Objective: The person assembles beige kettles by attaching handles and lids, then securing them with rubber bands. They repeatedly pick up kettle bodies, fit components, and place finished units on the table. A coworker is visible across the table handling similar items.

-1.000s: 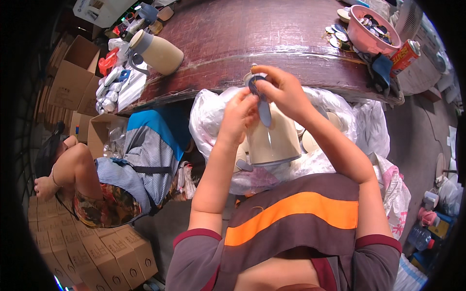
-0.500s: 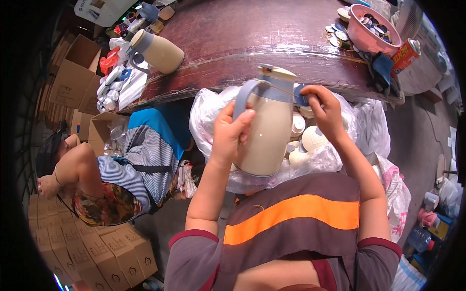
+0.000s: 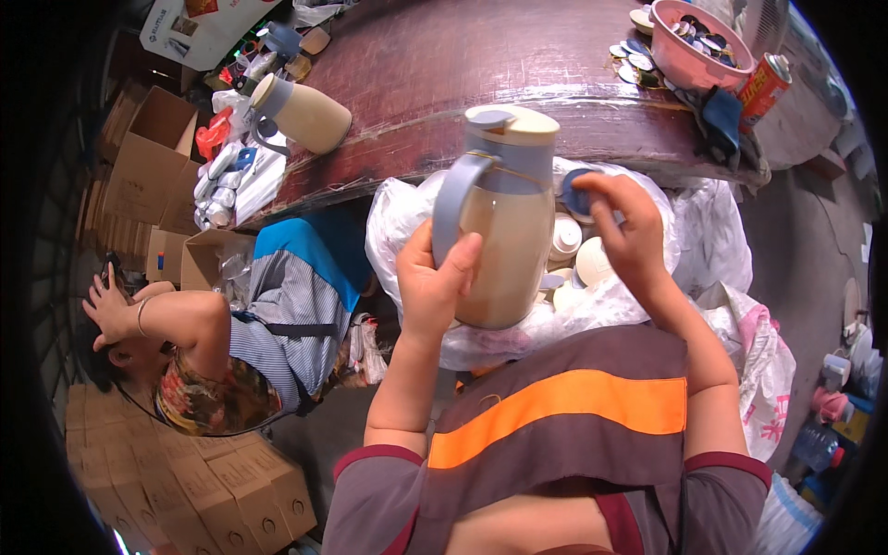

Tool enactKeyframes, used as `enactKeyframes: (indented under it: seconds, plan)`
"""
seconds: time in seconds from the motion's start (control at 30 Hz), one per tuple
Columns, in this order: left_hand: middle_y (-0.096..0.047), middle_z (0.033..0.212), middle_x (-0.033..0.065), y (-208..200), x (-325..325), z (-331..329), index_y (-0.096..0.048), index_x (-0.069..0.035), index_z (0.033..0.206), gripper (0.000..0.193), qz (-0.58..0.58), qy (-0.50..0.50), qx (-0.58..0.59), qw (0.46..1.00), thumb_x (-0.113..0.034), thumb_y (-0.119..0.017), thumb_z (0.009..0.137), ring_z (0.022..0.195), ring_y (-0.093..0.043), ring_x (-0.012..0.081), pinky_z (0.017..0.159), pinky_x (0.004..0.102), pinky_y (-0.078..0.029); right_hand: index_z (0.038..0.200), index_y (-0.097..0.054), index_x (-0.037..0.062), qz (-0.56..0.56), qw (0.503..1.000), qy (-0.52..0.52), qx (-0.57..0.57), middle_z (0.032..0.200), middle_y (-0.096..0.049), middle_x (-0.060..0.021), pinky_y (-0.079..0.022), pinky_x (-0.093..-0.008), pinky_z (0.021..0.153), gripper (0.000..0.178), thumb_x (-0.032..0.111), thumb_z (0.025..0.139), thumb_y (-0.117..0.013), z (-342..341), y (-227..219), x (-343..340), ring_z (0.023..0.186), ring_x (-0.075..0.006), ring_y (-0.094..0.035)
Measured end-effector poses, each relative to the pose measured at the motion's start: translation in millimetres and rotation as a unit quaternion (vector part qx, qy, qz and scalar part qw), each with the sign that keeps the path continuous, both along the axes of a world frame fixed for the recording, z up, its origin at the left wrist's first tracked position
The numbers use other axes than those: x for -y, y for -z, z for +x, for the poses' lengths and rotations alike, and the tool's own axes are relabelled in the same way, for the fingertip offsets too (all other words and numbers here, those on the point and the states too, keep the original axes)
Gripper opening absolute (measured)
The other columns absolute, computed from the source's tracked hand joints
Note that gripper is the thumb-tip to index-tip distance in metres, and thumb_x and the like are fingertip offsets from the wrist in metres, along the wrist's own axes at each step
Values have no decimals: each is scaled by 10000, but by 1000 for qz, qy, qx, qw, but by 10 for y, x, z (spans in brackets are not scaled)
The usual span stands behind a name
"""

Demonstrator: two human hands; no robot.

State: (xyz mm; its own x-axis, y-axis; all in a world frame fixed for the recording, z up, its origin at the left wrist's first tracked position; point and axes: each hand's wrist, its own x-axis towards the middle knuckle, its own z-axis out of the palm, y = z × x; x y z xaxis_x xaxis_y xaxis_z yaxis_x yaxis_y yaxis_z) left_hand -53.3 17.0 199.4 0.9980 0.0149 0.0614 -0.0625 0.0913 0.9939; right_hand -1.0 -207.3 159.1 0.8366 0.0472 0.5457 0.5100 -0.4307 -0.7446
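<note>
The left hand is closed around the lower part of the grey handle of a cream jug, thumb lying forward against it. The jug is upright, its body just to the right of that grip and its lid well above it. It hangs over an open plastic bag in front of the tabletop's near edge, with white lids showing in the bag behind it.

The right hand has thumb and forefinger together on a blue disc — the disc sits at the fingertips, just right of the jug's shoulder. A thin yellow cord runs from the top of the handle across the jug's neck toward the disc (where the two join is too small to tell).

Along the left edge of the tabletop is a second jug, also cream with a grey handle. By the right edge is a pink basin full of discs, with more loose discs beside it and a red can near the right corner. To the left, beyond the tabletop — a co-worker sits with one arm raised, near stacked cardboard boxes.
</note>
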Motion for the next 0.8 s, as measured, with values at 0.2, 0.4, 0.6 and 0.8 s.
enactKeyframes:
  seconds: [0.2, 0.4, 0.6, 0.8]
  plan:
    - [-539, 744, -66, 76, 161, -100, -611, -10, 969, 147, 103, 13, -31, 994, -103, -676, 875, 650, -435, 5, 571, 177, -353, 982, -664, 101, -15, 989, -100, -104, 921, -644, -78, -481, -365, 740, 189, 75, 795, -674, -175, -140, -143, 798, -244, -618]
    - [-559, 774, -52, 148, 149, -183, -617, -7, 952, 167, 81, 33, -67, 994, -139, -681, 872, 682, -461, 16, 593, 185, -371, 1038, -671, 163, -90, 987, 20, 132, 1361, -457, -132, -399, -413, 962, 344, 171, 709, -772, -215, -210, -200, 1217, -314, -473]
    - [-545, 713, -48, 198, 168, -285, -592, -16, 943, 151, 113, 31, -17, 993, -121, -675, 873, 598, -448, 16, 534, 183, -349, 1009, -705, 195, -113, 978, 21, 172, 1439, -414, -117, -336, -432, 1020, 412, 199, 606, -790, 29, -24, -298, 1291, -318, -425]
    - [-552, 710, -34, 195, 96, -350, -588, -20, 926, 150, 39, -16, -44, 998, -138, -672, 884, 592, -457, 18, 533, 177, -353, 1236, -615, 206, -204, 964, 36, 167, 1489, -332, -143, -316, -446, 1040, 531, 277, 730, -759, -31, 79, -374, 1326, -328, -368]
